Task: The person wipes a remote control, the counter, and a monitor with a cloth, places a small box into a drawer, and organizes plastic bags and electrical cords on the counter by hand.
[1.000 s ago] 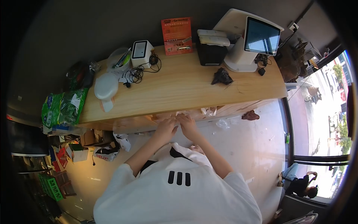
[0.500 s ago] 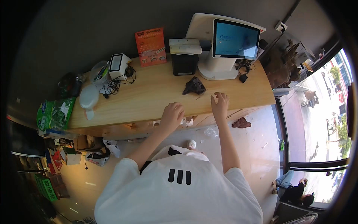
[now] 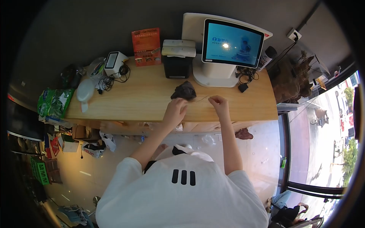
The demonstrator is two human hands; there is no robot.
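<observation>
On the wooden counter (image 3: pixel 152 97) lies a dark crumpled bundle (image 3: pixel 184 91), like a balled-up thin bag or cloth. My left hand (image 3: pixel 176 111) is at its near edge, fingers curled closed against it; the fingertips are partly hidden. A thin light-brown strand (image 3: pixel 202 98), like string, runs from beside the bundle toward my right hand (image 3: pixel 219 104). The thumb and fingertips of that hand are pinched together at the strand's right end, just over the counter.
Behind the bundle stand a black printer (image 3: pixel 177 67) and a white touchscreen terminal (image 3: pixel 232 43). Further left are a small white device (image 3: pixel 115 64) with black cable, a white round-lidded item (image 3: pixel 85 90) and a green package (image 3: pixel 56 103). A person (image 3: pixel 288 213) sits at lower right.
My left hand has reached up to the bundle's near edge. My right hand has gone from spread fingers to a pinch on the strand. The view has shifted slightly.
</observation>
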